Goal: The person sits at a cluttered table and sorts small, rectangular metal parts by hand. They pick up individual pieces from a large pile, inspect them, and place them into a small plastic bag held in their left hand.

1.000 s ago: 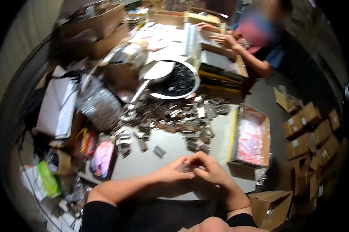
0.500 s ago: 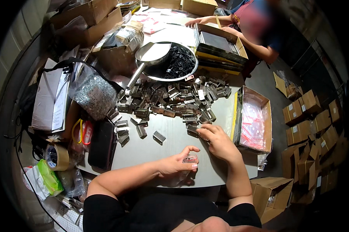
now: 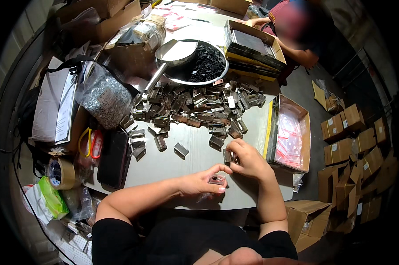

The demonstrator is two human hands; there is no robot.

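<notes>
My left hand (image 3: 204, 182) is curled round a small clear plastic bag (image 3: 215, 179), its mouth held up between thumb and forefinger. Just above it, my right hand (image 3: 251, 162) pinches a metal bracket (image 3: 227, 157) close to the left forefinger. Whether the bag holds anything I cannot tell. Beyond my hands spreads a heap of metal brackets (image 3: 192, 115), shiny and bent at an angle. A single bracket (image 3: 181, 150) lies apart on the pale table (image 3: 164, 170).
A steel bowl (image 3: 227, 73) of black plates, with a metal scoop (image 3: 175, 53), stands behind the heap. At right is a box (image 3: 309, 152) of clear bags. A bag of small metal parts (image 3: 104, 104) and a dark case (image 3: 114, 161) sit left. A co-worker (image 3: 292, 26) sits far right.
My right hand has picked up a bracket from the near edge of the heap and brought it toward the left hand. The left hand stays round the bag.
</notes>
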